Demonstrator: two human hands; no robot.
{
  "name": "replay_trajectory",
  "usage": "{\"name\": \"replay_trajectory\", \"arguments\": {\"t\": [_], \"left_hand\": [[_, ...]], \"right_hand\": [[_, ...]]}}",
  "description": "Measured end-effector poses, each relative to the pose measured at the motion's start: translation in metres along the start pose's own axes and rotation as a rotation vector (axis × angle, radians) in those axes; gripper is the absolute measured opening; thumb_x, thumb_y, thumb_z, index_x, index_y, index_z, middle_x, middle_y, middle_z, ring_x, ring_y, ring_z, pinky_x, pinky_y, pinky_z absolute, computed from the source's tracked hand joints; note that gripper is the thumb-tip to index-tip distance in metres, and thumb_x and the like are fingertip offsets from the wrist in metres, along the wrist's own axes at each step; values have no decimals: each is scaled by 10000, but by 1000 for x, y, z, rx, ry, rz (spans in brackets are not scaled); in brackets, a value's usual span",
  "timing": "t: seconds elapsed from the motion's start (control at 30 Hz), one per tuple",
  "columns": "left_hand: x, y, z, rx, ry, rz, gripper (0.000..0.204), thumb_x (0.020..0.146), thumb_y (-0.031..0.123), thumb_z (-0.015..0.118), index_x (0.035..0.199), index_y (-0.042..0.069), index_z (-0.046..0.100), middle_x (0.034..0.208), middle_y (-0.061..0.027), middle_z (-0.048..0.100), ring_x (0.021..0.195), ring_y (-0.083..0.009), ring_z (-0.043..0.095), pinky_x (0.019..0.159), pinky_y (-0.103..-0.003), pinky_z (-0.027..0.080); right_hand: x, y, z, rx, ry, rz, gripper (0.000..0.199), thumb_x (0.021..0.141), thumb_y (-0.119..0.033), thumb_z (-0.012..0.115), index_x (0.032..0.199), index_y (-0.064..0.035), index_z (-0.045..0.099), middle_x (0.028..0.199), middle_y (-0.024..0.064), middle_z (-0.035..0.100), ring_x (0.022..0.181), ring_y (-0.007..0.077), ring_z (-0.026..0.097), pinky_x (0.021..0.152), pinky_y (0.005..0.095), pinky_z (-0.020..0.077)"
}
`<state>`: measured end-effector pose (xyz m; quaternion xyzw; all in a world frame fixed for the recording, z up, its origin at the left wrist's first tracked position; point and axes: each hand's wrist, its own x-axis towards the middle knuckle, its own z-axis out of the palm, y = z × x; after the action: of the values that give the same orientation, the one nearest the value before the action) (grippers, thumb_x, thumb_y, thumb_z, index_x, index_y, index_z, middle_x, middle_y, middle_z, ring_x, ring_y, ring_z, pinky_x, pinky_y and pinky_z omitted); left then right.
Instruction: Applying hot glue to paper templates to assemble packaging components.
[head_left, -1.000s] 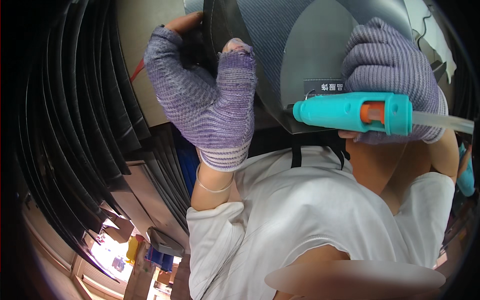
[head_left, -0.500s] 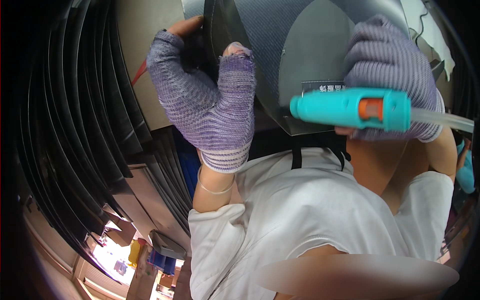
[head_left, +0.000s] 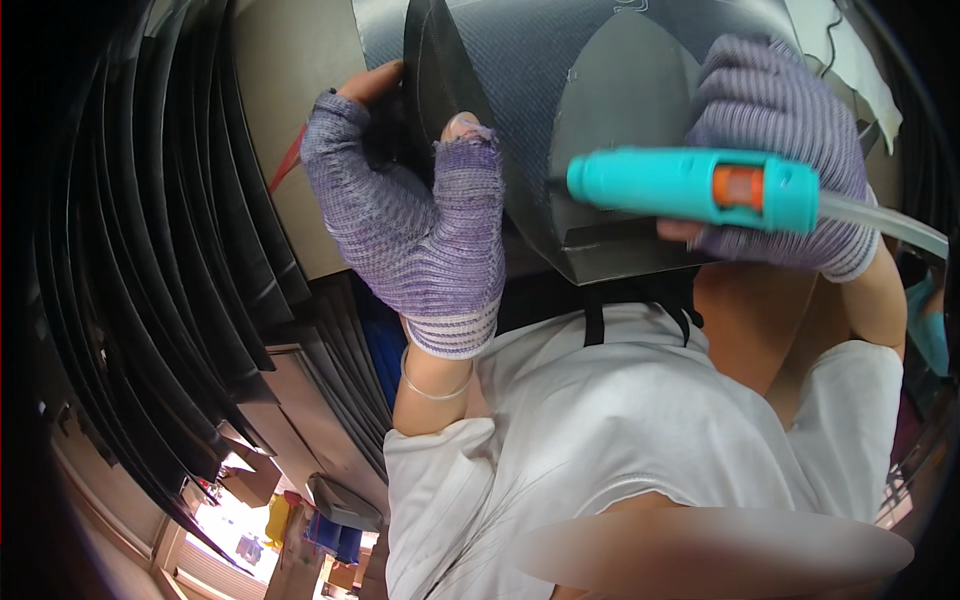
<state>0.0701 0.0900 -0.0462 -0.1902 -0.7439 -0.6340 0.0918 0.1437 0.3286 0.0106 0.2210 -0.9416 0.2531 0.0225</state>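
Note:
My right hand (head_left: 785, 150), in a purple striped knitted glove, grips a teal hot glue gun (head_left: 650, 185) with an orange part in its side window. A translucent glue stick (head_left: 880, 222) runs out of its rear end. The gun's nozzle points left, over a dark grey piece with an arched, smooth panel (head_left: 625, 110). In the same kind of glove, with bare fingertips, my left hand (head_left: 410, 220) pinches the raised dark side wall (head_left: 440, 70) of that piece between thumb and fingers. Part of the panel is hidden behind the gun and my right hand.
Many curved black sheets (head_left: 170, 240) stand stacked on the left, beside a beige board (head_left: 300, 130). A white sheet (head_left: 850, 70) with a dark cord lies at the far right. Blue and yellow items sit at the lower left.
My right hand has moved the glue gun up and slightly left across the arched panel, covering a dark label seen before. My left hand keeps its hold on the side wall.

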Motion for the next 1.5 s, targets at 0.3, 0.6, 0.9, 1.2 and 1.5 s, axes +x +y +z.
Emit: {"name": "replay_trajectory", "arguments": {"t": [0.3,0.6,0.9,1.2,1.5], "left_hand": [[1,-2,-2,-5,-44,-8,459,857,28,714,1272,-9,522,1175,-112,567,1047,-180,579,1012,-328,440],[-1,2,-3,-18,-30,-42,451,862,35,720,1266,-4,522,1162,-110,584,1055,-183,582,1016,-334,443],[-2,1,0,-9,-28,-41,461,864,38,723,1275,-9,520,1188,-112,568,1069,-185,574,1018,-326,437],[-1,-2,0,-27,1,-27,441,856,46,731,1253,-14,547,1197,-106,560,1068,-183,561,1020,-324,428],[-1,0,-1,-2,-9,-31,434,852,25,713,1253,-10,549,1195,-110,560,1084,-193,554,1037,-332,413]], "right_hand": [[-3,9,-12,-266,138,175,379,653,-272,903,912,-77,706,904,74,688,908,287,665,909,432,513],[-7,2,8,-174,199,168,393,704,-356,901,866,-75,680,802,77,613,787,270,627,793,398,517],[-1,-12,-2,-117,58,197,380,632,-317,891,852,-79,692,881,82,678,917,302,647,852,414,515],[-11,3,1,-117,297,323,324,826,-400,810,905,-91,753,787,66,715,688,207,703,636,328,562],[-7,-9,20,-127,266,234,415,669,-421,894,824,-92,695,775,63,642,789,278,640,762,397,523]]}}
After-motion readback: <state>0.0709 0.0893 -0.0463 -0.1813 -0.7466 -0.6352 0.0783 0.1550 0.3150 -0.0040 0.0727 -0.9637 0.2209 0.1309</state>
